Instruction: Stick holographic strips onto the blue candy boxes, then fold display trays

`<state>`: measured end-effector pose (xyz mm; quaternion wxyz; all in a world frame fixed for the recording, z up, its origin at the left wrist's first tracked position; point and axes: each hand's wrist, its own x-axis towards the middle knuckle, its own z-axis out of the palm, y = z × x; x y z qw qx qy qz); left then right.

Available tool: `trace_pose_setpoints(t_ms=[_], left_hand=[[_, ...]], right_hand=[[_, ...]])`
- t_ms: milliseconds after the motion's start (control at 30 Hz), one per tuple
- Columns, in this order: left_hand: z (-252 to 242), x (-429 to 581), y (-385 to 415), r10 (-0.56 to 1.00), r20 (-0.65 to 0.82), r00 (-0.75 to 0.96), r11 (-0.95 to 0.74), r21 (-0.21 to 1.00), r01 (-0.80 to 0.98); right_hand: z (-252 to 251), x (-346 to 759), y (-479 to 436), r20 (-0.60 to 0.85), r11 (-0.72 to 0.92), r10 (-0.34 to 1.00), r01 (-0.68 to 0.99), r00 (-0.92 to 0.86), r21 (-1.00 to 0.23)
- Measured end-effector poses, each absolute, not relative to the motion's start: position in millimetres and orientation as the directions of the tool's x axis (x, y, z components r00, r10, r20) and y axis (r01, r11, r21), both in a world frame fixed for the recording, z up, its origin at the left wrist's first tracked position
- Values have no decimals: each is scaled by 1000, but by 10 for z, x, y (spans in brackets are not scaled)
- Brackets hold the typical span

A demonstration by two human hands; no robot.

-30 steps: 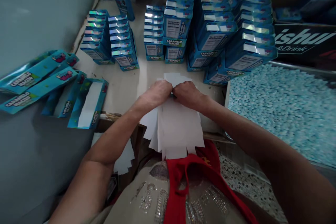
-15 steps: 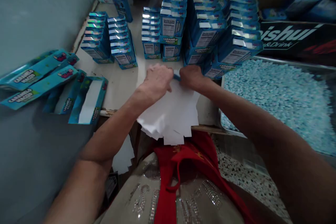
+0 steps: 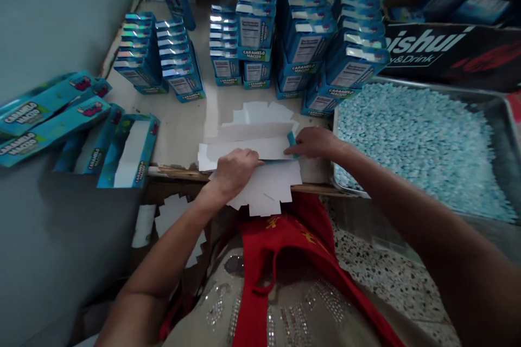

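A partly folded cardboard tray (image 3: 248, 146), white inside with a blue end at its right, lies across the front of the table. My left hand (image 3: 238, 169) is closed on its near edge, thumb and fingers pressed together. At its right end, my right hand (image 3: 311, 142) pinches the blue corner flap. Beneath and in front of the tray are flat white cardboard blanks (image 3: 271, 190), which overhang the table edge. More white blank flaps show behind it.
Filled blue box displays (image 3: 254, 27) stand in rows at the back of the table (image 3: 183, 130). Folded blue trays (image 3: 134, 152) are at the left. A metal tray of blue candies (image 3: 423, 146) and a black carton (image 3: 451, 57) are at the right.
Both hands have moved nearer to me and apart, the right one to the right. A partly folded tray now shows between them. The whole view has shifted slightly.
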<state>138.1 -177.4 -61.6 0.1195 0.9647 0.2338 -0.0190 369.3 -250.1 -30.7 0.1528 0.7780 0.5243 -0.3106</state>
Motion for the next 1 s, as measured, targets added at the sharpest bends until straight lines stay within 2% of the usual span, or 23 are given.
trace_pose_setpoints(t_ms=[67, 133, 200, 267, 333, 400, 500, 600, 667, 800, 1000], left_hand=[[-558, 1487, -1558, 416, -164, 895, -846, 292, 447], [-538, 1588, -1383, 363, -251, 898, -817, 377, 436], [-556, 1659, -1273, 293, -318, 902, -784, 460, 417], [-589, 1688, -1233, 248, -338, 908, -760, 514, 399], [-622, 1670, -1255, 267, -335, 904, -754, 511, 412], [-657, 1603, -1325, 313, -290, 904, -766, 486, 421], [-732, 1417, -1494, 395, -84, 915, -830, 393, 394], [-841, 1217, -1682, 388, 82, 918, -904, 230, 361], [-908, 1147, -1775, 387, 91, 918, -916, 158, 370], [-964, 1186, -1832, 430, 13, 903, -901, 73, 428], [-952, 1186, -1824, 439, -26, 898, -898, 28, 440]], right_hand=[[-255, 3616, -2630, -442, -438, 811, 899, 384, -21], [-248, 3468, -2796, -150, -451, 884, 892, 442, -34], [-328, 3285, -2956, 47, -310, 948, 946, 316, -98], [-495, 3122, -3065, 115, -114, 985, 987, 126, -112], [-699, 3020, -3107, 120, -20, 992, 995, 32, -99], [-874, 2983, -3099, 108, -10, 994, 996, 20, -91], [-1003, 2997, -3065, 87, -5, 996, 996, 13, -92], [-1021, 3020, -3056, 83, 37, 996, 997, -31, -75], [-1019, 3030, -3059, 64, 75, 995, 995, -71, -64], [-999, 3037, -3031, -13, 124, 992, 989, -125, -76], [-828, 2990, -2937, -205, 32, 977, 994, -53, -102]])
